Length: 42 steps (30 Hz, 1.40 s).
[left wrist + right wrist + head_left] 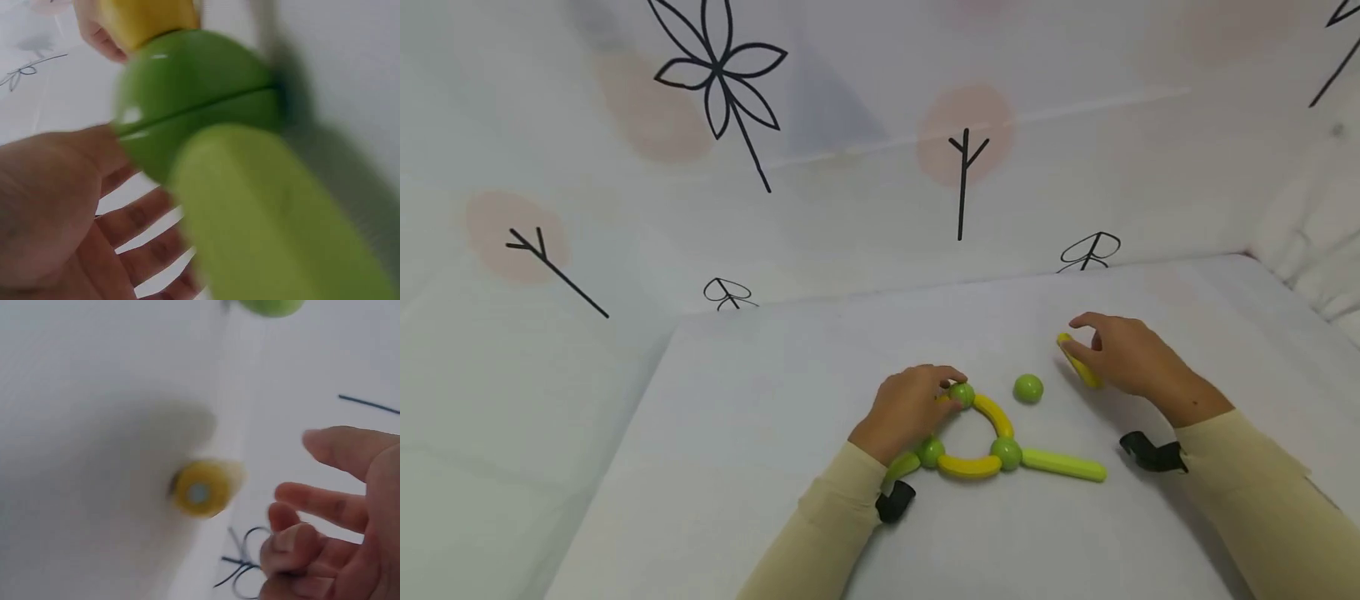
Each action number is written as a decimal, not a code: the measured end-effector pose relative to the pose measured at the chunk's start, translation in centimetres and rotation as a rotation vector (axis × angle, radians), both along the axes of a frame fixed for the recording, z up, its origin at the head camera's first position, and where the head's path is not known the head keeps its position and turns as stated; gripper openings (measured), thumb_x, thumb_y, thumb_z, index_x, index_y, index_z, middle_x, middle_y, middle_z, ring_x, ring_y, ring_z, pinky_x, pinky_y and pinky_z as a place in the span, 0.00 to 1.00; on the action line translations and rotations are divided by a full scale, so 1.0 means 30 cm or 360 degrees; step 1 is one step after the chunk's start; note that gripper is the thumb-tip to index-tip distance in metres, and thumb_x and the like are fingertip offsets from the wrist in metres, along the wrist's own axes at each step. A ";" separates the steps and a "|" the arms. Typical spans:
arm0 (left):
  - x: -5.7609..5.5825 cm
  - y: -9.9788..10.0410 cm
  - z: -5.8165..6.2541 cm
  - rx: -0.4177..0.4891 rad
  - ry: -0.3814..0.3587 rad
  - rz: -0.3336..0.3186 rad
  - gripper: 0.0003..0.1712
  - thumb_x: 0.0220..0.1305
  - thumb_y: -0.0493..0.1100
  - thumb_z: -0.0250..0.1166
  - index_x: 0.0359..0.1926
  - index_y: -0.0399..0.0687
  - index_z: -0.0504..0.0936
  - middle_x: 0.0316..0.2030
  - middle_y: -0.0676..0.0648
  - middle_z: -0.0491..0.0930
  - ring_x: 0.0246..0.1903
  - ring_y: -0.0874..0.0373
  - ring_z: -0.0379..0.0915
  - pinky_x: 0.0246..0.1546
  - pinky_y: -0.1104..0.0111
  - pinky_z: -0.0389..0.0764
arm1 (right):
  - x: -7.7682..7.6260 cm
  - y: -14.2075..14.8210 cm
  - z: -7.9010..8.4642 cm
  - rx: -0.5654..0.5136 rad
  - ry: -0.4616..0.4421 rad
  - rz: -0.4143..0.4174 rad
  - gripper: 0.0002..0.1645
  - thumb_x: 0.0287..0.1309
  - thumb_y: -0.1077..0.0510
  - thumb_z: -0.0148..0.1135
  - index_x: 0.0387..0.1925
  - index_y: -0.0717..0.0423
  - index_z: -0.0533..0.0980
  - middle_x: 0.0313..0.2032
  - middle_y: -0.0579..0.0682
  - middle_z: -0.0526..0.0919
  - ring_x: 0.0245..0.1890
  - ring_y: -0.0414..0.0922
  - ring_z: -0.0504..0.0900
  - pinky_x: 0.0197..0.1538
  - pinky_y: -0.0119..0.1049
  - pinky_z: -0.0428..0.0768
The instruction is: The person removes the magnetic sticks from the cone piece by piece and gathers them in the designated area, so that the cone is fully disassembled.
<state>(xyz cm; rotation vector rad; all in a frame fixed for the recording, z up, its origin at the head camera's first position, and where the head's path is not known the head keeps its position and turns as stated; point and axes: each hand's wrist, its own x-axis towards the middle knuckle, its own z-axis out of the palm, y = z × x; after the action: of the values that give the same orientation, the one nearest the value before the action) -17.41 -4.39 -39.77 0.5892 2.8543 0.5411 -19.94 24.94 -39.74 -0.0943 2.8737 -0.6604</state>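
Note:
Several green balls and yellow curved rods form a ring on the table. My left hand [910, 408] pinches the far green ball [962, 394] between thumb and index finger, hiding part of the ring's left side. A pale green rod [269, 212] meets the left green ball [194, 94] close by my palm. On the right, my right hand [1131, 354] is over a loose yellow rod [1082, 364]; in the right wrist view its thumb and fingertips stand apart from that rod, whose end carries a grey disc [199, 492].
A loose green ball [1028, 388] lies between the ring and my right hand. From the ring's right ball [1007, 452] a straight lime-green rod [1064, 465] extends rightward. A white cloth wall [850, 217] with printed plants rises behind the white table [737, 417].

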 end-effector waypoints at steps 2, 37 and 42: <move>0.009 -0.001 0.006 -0.0026 0.0045 -0.0054 0.22 0.67 0.56 0.66 0.61 0.66 0.79 0.52 0.57 0.84 0.50 0.61 0.80 0.53 0.61 0.77 | 0.022 -0.022 0.025 -0.0042 0.0100 0.0020 0.30 0.70 0.46 0.56 0.64 0.62 0.69 0.35 0.59 0.77 0.26 0.47 0.73 0.25 0.37 0.71; 0.225 -0.001 -0.026 -0.0201 0.0455 -0.0555 0.21 0.69 0.58 0.63 0.60 0.65 0.81 0.42 0.63 0.87 0.37 0.70 0.80 0.36 0.71 0.66 | 0.257 -0.193 -0.026 -0.0096 -0.0075 0.0758 0.09 0.52 0.51 0.76 0.36 0.41 0.83 0.27 0.30 0.77 0.28 0.31 0.71 0.33 0.29 0.73; 0.225 0.007 -0.029 -0.0198 0.0469 -0.0560 0.21 0.69 0.58 0.64 0.60 0.63 0.80 0.45 0.62 0.86 0.40 0.68 0.81 0.38 0.70 0.68 | 0.257 -0.196 -0.025 -0.0072 -0.0032 0.0799 0.10 0.53 0.51 0.75 0.38 0.42 0.84 0.31 0.29 0.80 0.31 0.28 0.73 0.35 0.30 0.77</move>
<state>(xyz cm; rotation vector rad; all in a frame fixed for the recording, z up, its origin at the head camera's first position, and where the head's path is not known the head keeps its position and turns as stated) -10.67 -4.17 -40.64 1.2039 2.9144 0.2319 -12.23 19.06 -40.48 -0.7771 2.6476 -0.6125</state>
